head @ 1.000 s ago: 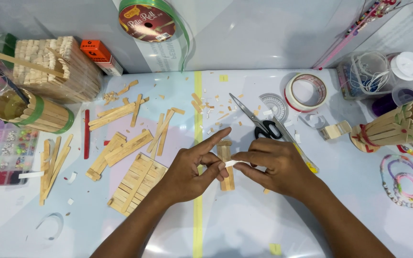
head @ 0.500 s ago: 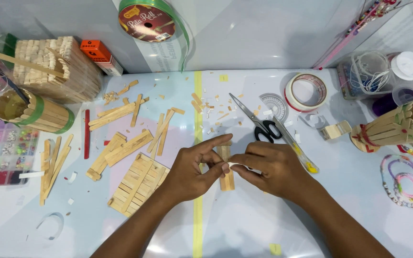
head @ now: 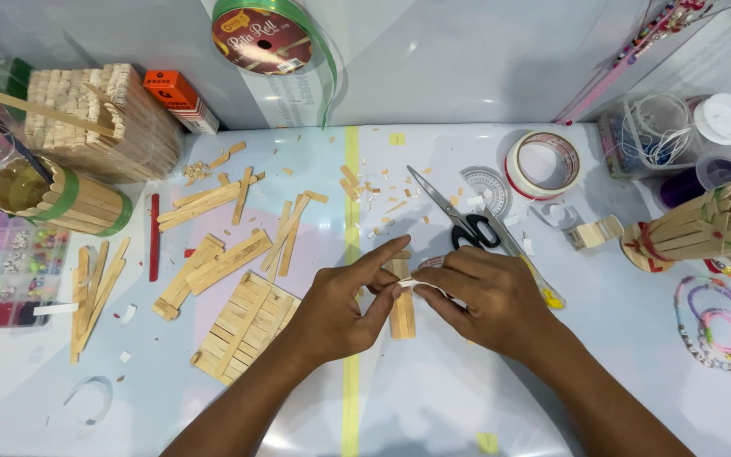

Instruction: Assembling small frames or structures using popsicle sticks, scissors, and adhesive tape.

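Note:
My left hand and my right hand meet over the middle of the white table. Between their fingertips is a small strip of white tape, pinched from both sides. It lies across a short bundle of wooden craft sticks that rests on the table under my fingers. My left index finger stretches out above the bundle's top end.
Black-handled scissors and a tape roll lie just beyond my hands. A flat panel of glued sticks and loose sticks sit to the left. Stick-built containers, a bead box and bracelets line the sides.
My hands stay together over the stick bundle. The fingers shift slightly as they work the tape strip; my left index finger lowers, then stretches out again.

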